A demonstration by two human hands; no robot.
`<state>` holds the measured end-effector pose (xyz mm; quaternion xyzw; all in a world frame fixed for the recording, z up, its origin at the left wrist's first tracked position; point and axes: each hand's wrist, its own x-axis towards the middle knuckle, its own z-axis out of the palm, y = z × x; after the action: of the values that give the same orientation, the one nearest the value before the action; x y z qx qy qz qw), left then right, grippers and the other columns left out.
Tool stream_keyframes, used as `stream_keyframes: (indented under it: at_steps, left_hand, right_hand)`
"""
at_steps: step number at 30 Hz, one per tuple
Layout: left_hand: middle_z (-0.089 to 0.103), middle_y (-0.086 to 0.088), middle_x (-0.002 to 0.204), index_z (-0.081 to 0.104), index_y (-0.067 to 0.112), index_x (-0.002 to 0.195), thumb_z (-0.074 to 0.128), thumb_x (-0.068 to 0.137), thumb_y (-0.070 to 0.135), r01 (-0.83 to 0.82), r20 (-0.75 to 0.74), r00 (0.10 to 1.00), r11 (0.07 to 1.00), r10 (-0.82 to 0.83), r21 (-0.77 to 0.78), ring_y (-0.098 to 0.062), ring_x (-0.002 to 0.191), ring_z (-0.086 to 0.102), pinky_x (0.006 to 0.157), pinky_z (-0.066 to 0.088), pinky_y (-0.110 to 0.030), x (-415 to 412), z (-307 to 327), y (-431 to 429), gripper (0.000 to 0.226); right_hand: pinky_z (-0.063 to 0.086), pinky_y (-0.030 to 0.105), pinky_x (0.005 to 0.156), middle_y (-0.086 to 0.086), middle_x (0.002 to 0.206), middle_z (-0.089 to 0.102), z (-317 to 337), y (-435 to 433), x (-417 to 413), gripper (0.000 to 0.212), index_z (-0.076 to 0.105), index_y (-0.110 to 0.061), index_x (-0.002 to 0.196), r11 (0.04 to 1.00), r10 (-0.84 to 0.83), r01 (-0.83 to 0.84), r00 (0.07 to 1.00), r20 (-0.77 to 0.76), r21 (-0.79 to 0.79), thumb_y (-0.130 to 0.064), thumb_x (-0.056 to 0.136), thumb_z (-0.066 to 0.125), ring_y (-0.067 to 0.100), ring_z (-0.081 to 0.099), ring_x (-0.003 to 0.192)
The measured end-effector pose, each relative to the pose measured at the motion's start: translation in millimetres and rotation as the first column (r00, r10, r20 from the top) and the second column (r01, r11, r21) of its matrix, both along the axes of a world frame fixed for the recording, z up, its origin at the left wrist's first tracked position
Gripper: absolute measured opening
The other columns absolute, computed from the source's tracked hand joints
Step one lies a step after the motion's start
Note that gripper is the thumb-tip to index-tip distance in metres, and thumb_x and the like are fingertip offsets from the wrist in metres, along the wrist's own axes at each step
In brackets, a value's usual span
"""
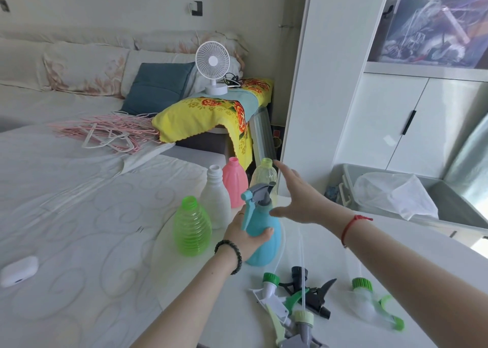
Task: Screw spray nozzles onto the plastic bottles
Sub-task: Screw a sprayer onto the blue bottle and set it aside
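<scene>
Hiding part of the blue bottle, the left hand wraps its lower body, thumb in front, fingers behind out of view. A grey-and-blue nozzle sits on its neck. Right hand hovers just beside the nozzle, fingers spread, holding nothing. Ribbed green bottle, white bottle, pink bottle and clear bottle stand uncapped behind. Loose nozzles lie nearer, some cut off at the frame edge.
</scene>
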<state>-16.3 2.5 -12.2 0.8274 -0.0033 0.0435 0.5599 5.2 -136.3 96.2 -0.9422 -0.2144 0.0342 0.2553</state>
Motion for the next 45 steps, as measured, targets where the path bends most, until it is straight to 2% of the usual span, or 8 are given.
stream_keyframes:
  at_steps: [5, 10, 16, 22, 28, 33, 39, 45]
  left_hand:
    - [0.051, 0.010, 0.119, 0.038, 0.029, 0.126, 0.066, 0.076, 0.038, 0.031, 0.021, 0.999, 0.999, -0.032, 0.034, -0.012, 0.109, 0.050, 0.091, 0.040, -0.026, -1.8, 1.2, 1.3, 0.058]
    - [0.052, 0.002, 0.123, 0.038, 0.029, 0.123, 0.065, 0.077, 0.032, 0.043, 0.056, 0.997, 0.999, -0.045, 0.023, -0.016, 0.109, 0.052, 0.093, 0.042, -0.030, -2.5, 2.1, -0.7, 0.054]
    - [0.050, 0.002, 0.128, 0.036, 0.029, 0.127, 0.064, 0.077, 0.033, 0.046, 0.056, 0.997, 0.998, -0.047, 0.033, -0.016, 0.114, 0.049, 0.099, 0.040, -0.032, -1.7, 1.0, -1.3, 0.058]
    - [0.052, 0.003, 0.125, 0.038, 0.031, 0.124, 0.065, 0.076, 0.034, 0.053, 0.063, 0.997, 0.999, -0.052, -0.006, -0.015, 0.111, 0.051, 0.096, 0.042, -0.032, -3.3, 1.7, 0.2, 0.055]
    - [0.052, 0.003, 0.125, 0.036, 0.031, 0.125, 0.066, 0.075, 0.033, 0.037, 0.036, 0.999, 0.999, -0.037, -0.003, -0.018, 0.111, 0.052, 0.097, 0.044, -0.039, -2.7, 3.1, -3.8, 0.058]
    - [0.058, -0.002, 0.117, 0.041, 0.032, 0.119, 0.067, 0.070, 0.032, 0.041, 0.032, 0.999, 0.997, -0.039, -0.062, -0.019, 0.106, 0.057, 0.094, 0.047, -0.042, -4.0, 4.8, -3.3, 0.055]
    - [0.062, 0.004, 0.105, 0.042, 0.048, 0.091, 0.071, 0.063, 0.032, 0.056, 0.050, 0.997, 0.992, -0.051, -0.111, -0.014, 0.097, 0.061, 0.086, 0.051, -0.033, -4.7, 7.6, -4.2, 0.044]
    - [0.061, 0.005, 0.106, 0.041, 0.046, 0.099, 0.072, 0.067, 0.029, 0.042, 0.071, 0.997, 0.993, -0.035, -0.107, -0.011, 0.095, 0.061, 0.083, 0.051, -0.030, -1.6, 4.5, -5.5, 0.047]
  right_hand:
    - [0.041, 0.018, 0.070, 0.010, 0.104, 0.064, 14.5, 15.9, 6.4, 0.028, 0.059, -0.009, 0.111, 0.980, 0.131, -0.101, 0.975, 0.180, -0.170, -0.017, 0.084, 0.061, 0.024, 0.056, 0.093]
    - [0.035, 0.007, 0.040, 0.000, 0.068, 0.056, 11.0, 15.7, 7.7, 0.033, 0.062, -0.005, 0.102, 0.997, -0.030, 0.036, 0.996, 0.078, -0.075, -0.028, 0.078, 0.068, 0.009, 0.052, 0.056]
    - [0.042, 0.018, 0.070, 0.011, 0.112, 0.059, 8.2, 16.4, 6.1, 0.054, 0.044, -0.008, 0.124, 0.992, 0.066, -0.064, 0.998, 0.012, -0.106, -0.023, 0.078, 0.068, 0.023, 0.056, 0.090]
    - [0.035, 0.009, 0.048, 0.000, 0.082, 0.059, -12.6, 24.0, 4.2, 0.044, 0.053, -0.008, 0.115, 0.990, -0.101, 0.091, 0.990, 0.095, 0.106, -0.022, 0.077, 0.069, 0.006, 0.051, 0.062]
    - [0.050, 0.033, 0.086, 0.003, 0.104, 0.065, -46.7, 17.8, -9.4, 0.048, 0.049, -0.013, 0.125, 0.894, -0.177, 0.125, 0.981, 0.081, 0.431, -0.022, 0.080, 0.065, 0.020, 0.059, 0.096]
    - [0.053, 0.037, 0.087, -0.001, 0.095, 0.064, -62.7, 26.0, -11.2, 0.033, 0.059, -0.015, 0.101, 0.728, -0.248, 0.198, 0.969, -0.018, 0.657, -0.010, 0.071, 0.074, 0.016, 0.061, 0.092]
    - [0.044, 0.002, 0.070, -0.010, 0.094, 0.058, -76.4, 35.3, -14.5, 0.036, 0.052, -0.013, 0.108, 0.615, -0.244, 0.221, 0.966, -0.083, 0.757, -0.015, 0.077, 0.069, 0.001, 0.056, 0.090]
    - [0.045, 0.023, 0.081, 0.005, 0.098, 0.061, -77.6, 31.9, -13.7, 0.030, 0.053, -0.006, 0.101, 0.659, -0.257, 0.231, 0.964, -0.075, 0.716, -0.013, 0.077, 0.069, 0.016, 0.056, 0.094]
